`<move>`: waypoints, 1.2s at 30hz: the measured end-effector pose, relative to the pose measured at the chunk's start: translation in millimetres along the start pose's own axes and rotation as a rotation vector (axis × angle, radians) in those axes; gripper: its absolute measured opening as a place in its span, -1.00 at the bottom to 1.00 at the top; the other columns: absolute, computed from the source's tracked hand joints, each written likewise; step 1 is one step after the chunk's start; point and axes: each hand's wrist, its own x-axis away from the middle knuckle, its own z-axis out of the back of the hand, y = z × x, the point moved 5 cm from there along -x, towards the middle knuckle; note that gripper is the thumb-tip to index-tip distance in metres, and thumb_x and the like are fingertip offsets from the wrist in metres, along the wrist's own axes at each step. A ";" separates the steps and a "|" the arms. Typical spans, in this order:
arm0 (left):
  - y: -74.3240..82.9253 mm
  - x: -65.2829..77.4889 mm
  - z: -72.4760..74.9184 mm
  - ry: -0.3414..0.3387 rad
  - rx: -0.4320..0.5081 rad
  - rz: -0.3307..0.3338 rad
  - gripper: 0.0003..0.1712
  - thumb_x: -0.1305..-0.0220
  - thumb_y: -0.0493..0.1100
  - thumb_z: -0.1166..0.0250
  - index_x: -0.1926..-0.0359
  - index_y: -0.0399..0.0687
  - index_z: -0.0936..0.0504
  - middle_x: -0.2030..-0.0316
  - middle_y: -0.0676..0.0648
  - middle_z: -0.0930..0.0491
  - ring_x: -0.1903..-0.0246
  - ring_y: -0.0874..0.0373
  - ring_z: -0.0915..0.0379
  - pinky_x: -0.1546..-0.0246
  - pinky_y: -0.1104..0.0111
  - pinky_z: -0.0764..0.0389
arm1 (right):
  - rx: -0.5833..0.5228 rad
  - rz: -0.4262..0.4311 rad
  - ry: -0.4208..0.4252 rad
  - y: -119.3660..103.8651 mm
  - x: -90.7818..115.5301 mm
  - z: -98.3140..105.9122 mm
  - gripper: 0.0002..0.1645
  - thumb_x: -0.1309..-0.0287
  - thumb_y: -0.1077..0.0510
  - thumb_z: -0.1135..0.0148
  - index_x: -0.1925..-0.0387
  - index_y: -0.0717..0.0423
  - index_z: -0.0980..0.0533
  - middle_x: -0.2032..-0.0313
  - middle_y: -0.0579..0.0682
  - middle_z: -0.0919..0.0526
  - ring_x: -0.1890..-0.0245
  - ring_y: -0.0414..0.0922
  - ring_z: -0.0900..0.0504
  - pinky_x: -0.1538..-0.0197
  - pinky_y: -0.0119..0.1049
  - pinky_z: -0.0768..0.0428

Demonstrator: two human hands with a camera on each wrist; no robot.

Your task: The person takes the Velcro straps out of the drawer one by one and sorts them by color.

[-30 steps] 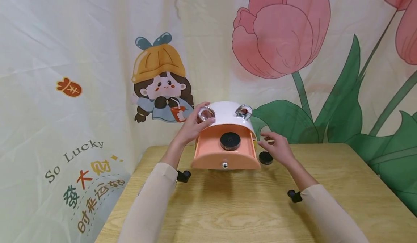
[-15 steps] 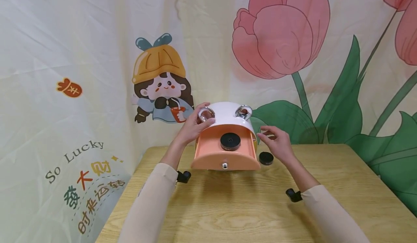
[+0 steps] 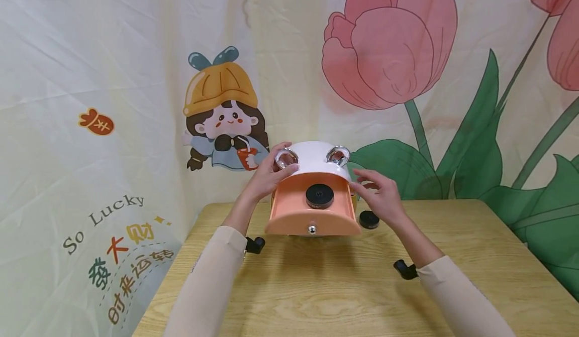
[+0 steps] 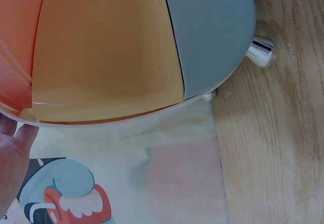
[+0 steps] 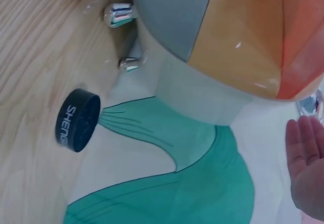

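In the head view, a small rounded drawer cabinet [image 3: 314,151] has a white shell, two chrome ring ears and a pulled-out orange drawer [image 3: 289,220]. A thick black disc [image 3: 319,196] lies inside that drawer. My left hand [image 3: 267,176] holds the shell's upper left, its thumb on the front rim beside the left ring [image 3: 281,162]. Beside the shell's upper right is my right hand [image 3: 379,191], fingers extended, holding nothing; whether its fingertips touch the shell is hard to tell. A second black disc [image 5: 78,120], lettered on its side, sits on the table right of the cabinet.
Below the orange drawer are a yellow drawer [image 4: 106,52] and a blue-grey drawer [image 4: 212,37]. Chrome feet [image 5: 120,15] raise the cabinet off the wooden table [image 3: 316,292]. A printed cloth [image 3: 289,76] hangs close behind. Black mounts [image 3: 255,245] are on both wrists.
My right hand has moved up and leftward, from beside the drawer to the shell's upper right. The left hand, cabinet, drawer and both discs keep their places.
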 end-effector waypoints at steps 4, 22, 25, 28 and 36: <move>2.4 -0.8 0.0 -0.003 0.007 0.009 -0.20 -0.44 -0.12 -0.37 -0.57 0.09 -0.21 -0.02 -0.20 -0.57 0.15 -0.07 -0.48 0.15 0.33 -0.56 | -0.054 0.090 0.021 -14.1 -1.5 -1.6 -0.54 -0.25 0.35 -0.41 -0.19 0.27 -0.63 -0.08 0.22 -0.73 0.00 0.16 -0.71 -0.05 -0.33 -0.67; 21.0 8.6 -0.3 -0.014 0.008 0.051 -0.21 -0.44 -0.11 -0.36 -0.57 0.09 -0.21 -0.03 -0.21 -0.55 0.10 -0.08 -0.49 0.07 0.29 -0.59 | -0.079 0.281 -0.123 -46.8 -4.3 -28.2 -0.48 -0.14 0.38 -0.48 -0.17 0.18 -0.66 -0.11 0.10 -0.75 -0.03 0.11 -0.72 -0.03 -0.17 -0.72; 13.9 5.5 -0.1 -0.013 0.009 0.056 -0.21 -0.44 -0.11 -0.36 -0.57 0.11 -0.22 -0.03 -0.20 -0.55 0.10 -0.08 -0.49 0.08 0.29 -0.59 | -0.066 0.263 -0.173 -46.8 -5.4 -32.5 -0.48 -0.16 0.33 -0.49 -0.19 0.16 -0.66 -0.12 0.11 -0.75 -0.09 0.11 -0.72 -0.07 -0.05 -0.71; 5.0 2.1 0.3 -0.009 0.003 0.052 -0.19 -0.44 -0.08 -0.37 -0.58 0.14 -0.20 -0.04 -0.19 -0.55 0.11 -0.09 -0.49 0.10 0.28 -0.58 | -0.046 0.204 -0.253 -46.2 -5.6 -38.0 -0.46 -0.20 0.25 -0.48 -0.23 0.13 -0.64 -0.15 0.13 -0.73 -0.15 0.11 -0.71 -0.13 0.02 -0.68; -3.2 1.1 0.7 -0.001 0.000 0.017 -0.18 -0.40 0.08 -0.39 -0.56 0.29 -0.22 -0.03 -0.13 -0.56 0.11 -0.07 -0.52 0.08 0.24 -0.62 | -0.029 0.071 -0.392 -42.1 -7.0 -48.3 -0.45 -0.35 0.07 -0.38 -0.33 0.09 -0.58 -0.27 0.03 -0.66 -0.31 0.06 -0.60 -0.28 0.14 -0.57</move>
